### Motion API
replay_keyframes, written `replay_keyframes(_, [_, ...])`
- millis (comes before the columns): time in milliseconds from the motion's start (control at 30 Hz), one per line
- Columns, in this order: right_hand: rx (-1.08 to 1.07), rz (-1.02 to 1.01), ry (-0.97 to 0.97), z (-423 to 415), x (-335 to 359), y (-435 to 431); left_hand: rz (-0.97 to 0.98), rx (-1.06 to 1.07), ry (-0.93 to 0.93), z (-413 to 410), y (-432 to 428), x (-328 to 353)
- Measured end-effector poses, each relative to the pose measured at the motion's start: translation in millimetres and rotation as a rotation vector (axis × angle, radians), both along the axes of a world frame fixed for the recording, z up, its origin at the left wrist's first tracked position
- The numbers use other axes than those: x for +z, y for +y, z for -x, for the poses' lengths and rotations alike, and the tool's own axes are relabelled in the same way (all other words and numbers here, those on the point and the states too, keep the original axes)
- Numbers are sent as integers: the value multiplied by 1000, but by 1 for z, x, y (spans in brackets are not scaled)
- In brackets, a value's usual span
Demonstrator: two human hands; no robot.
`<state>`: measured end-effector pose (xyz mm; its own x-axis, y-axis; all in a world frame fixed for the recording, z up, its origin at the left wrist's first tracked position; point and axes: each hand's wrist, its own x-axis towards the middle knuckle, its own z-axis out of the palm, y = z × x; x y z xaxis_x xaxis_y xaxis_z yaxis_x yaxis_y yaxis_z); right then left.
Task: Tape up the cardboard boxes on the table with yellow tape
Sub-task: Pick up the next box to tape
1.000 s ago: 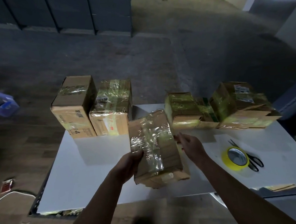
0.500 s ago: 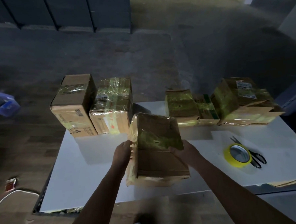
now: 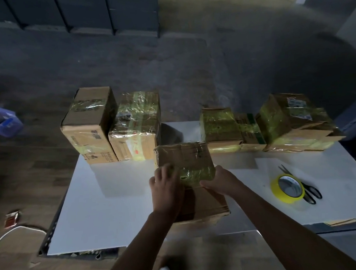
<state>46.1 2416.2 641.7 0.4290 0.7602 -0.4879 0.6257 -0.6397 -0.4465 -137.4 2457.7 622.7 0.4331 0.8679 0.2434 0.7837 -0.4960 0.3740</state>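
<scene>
I find the cardboard box (image 3: 186,161) lying at frame centre on the smooth white table (image 3: 107,210), its creased top banded with crinkled, glossy yellow film. The left hand (image 3: 166,192) lies on the top's left part, fingers pressing the film. The right hand (image 3: 220,183) clamps the right edge, thumb on top, its fingers hidden behind the side. At right, well apart, the round yellow tape roll (image 3: 288,189) overlaps black scissors (image 3: 309,192). Film-wrapped boxes line the far edge: a left pair (image 3: 90,123) and a right trio (image 3: 220,124).
</scene>
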Motion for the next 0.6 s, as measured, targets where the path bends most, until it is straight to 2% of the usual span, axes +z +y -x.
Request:
replay_keyframes(67, [4, 9, -6, -1, -1, -1, 14, -92, 87, 1, 0, -1])
replay_keyframes(233, [0, 6, -42, 3, -5, -3, 41, -157, 201, 3, -3, 1])
replay_keyframes(600, [-24, 31, -107, 10, -13, -1, 116, -192, 197, -1, 5, -4])
